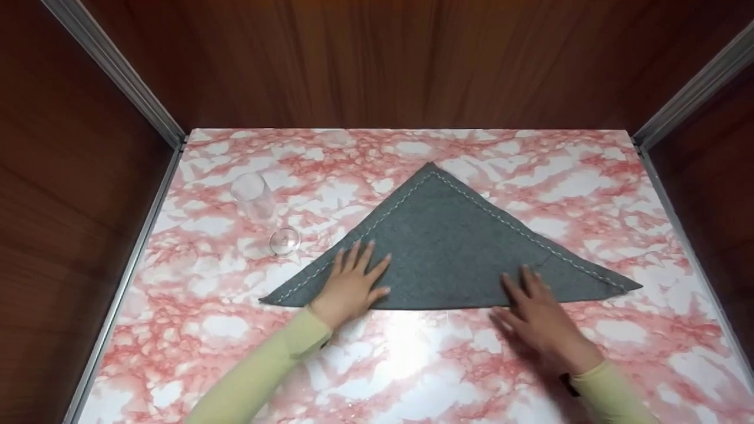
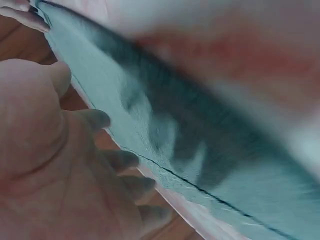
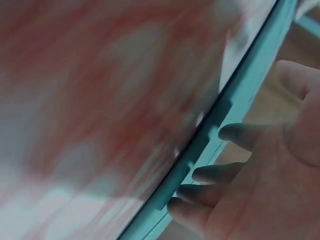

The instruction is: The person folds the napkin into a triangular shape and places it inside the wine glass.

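A dark grey cloth (image 1: 447, 235), folded into a triangle, lies with its point to the back and its long edge toward me. Pale stitching follows the two slanted sides. On its left part, near the long edge, my left hand (image 1: 347, 291) is spread palm down. My right hand (image 1: 539, 315) is over the right part of that edge, fingers extended and a little blurred. The left wrist view shows the left palm (image 2: 75, 160) and its loosely extended fingers over the fabric. In the right wrist view, the fingers of the right hand (image 3: 250, 170) reach over the cloth's edge.
A clear stemmed glass (image 1: 256, 203) stands to the left of the cloth, its round foot close to the left slanted side. The tabletop (image 1: 224, 353) has a red and white marbled pattern. Brown wood panels (image 1: 377, 65) enclose the back and both sides.
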A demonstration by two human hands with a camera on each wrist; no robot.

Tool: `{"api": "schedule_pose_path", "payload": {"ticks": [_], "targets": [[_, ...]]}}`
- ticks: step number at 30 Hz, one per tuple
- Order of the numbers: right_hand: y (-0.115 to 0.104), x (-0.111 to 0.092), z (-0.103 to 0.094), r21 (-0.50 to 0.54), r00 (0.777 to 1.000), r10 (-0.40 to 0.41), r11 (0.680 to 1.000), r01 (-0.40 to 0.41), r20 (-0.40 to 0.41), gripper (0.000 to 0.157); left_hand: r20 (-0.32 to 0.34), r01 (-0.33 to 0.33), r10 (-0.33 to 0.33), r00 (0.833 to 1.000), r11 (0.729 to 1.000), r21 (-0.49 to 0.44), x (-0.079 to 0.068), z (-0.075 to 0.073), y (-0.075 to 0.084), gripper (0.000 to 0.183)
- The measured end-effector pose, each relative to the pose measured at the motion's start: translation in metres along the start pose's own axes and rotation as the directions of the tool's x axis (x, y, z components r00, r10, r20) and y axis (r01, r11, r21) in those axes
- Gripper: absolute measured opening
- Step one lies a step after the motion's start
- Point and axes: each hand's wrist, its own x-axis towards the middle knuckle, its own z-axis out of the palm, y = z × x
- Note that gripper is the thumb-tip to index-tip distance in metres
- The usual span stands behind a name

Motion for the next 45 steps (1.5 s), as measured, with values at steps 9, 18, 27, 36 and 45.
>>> {"api": "schedule_pose_path", "payload": {"ticks": [9,18,27,36,45], "targets": [[-0.057,0.027,0.024,0.002,0.996,-0.094,0.996,0.094,0.009,0.070,0.036,-0.048,0.047,0.998,0.998,0.048,0.077,-0.011,-0.003,0.069],[-0.086,0.051,0.034,-0.086,0.997,-0.072,0.994,0.073,0.016,0.065,0.038,-0.149,0.145,0.989,0.979,0.138,0.112,-0.021,0.017,0.065],[-0.097,0.057,0.045,-0.150,0.999,-0.038,0.988,0.040,0.016,0.065,0.032,-0.222,0.221,0.975,0.945,0.240,0.129,-0.019,0.024,0.069],[-0.097,0.057,0.048,-0.155,0.999,-0.026,0.988,0.029,0.024,0.066,0.042,-0.248,0.245,0.969,0.945,0.211,0.130,-0.014,0.020,0.069],[-0.094,0.057,0.046,-0.157,0.999,-0.025,0.987,0.029,0.032,0.068,0.051,-0.258,0.253,0.966,0.950,0.177,0.133,-0.014,0.020,0.069]]}}
